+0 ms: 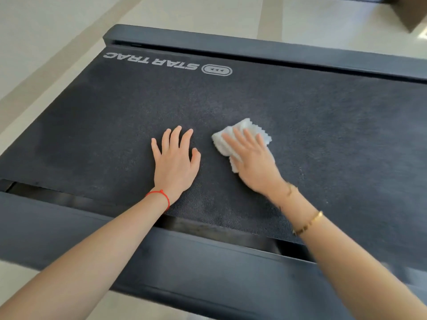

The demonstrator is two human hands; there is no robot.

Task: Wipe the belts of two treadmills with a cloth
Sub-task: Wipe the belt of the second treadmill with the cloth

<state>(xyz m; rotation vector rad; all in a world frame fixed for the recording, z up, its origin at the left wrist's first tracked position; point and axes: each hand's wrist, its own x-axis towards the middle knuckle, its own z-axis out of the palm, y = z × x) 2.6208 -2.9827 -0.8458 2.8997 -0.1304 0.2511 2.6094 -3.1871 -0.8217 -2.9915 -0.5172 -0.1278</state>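
Observation:
A dark textured treadmill belt (323, 125) with a "STAR TRAC" logo fills most of the head view. My left hand (175, 158) rests flat on the belt near the middle, fingers spread, holding nothing. To its right, my right hand (251, 158) presses a white cloth (242, 130) onto the belt with straight fingers. The cloth sticks out beyond the fingertips and under the palm. My right hand is slightly blurred.
A dark side rail (184, 262) runs along the near edge of the belt and another rail (254, 46) along the far edge. Pale tiled floor (46, 42) lies beyond the treadmill. A dark object (411, 12) shows at the top right corner.

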